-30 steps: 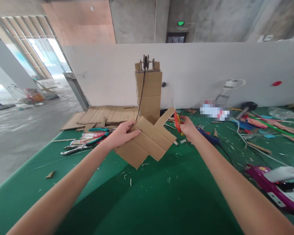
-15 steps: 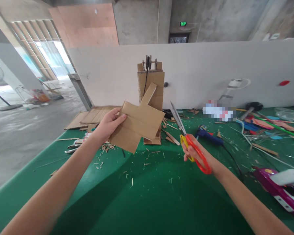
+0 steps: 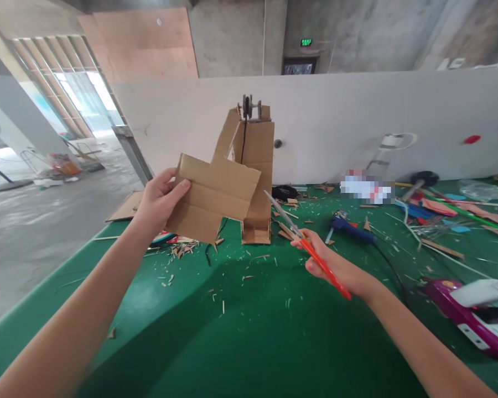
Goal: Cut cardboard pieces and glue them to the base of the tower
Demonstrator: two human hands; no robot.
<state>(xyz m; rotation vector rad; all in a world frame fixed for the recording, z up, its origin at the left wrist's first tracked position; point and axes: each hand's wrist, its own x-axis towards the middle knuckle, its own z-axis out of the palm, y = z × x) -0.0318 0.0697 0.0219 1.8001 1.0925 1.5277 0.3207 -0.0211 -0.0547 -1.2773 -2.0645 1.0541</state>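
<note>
Cardboard piece hangs left of the scissors, seemingly before the cardboard tower.

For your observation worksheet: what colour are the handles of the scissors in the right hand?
Red-orange, with a little yellow; the scissors show best in the head view.

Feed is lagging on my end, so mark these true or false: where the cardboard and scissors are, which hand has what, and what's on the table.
1. The left hand holds the cardboard piece up off the table. True.
2. The right hand holds a blue glue gun. False: it holds the scissors; the glue gun lies on the green table.
3. The scissors are cutting into the cardboard. False: they are apart from it.
4. A cardboard tower stands upright behind. True.
</note>
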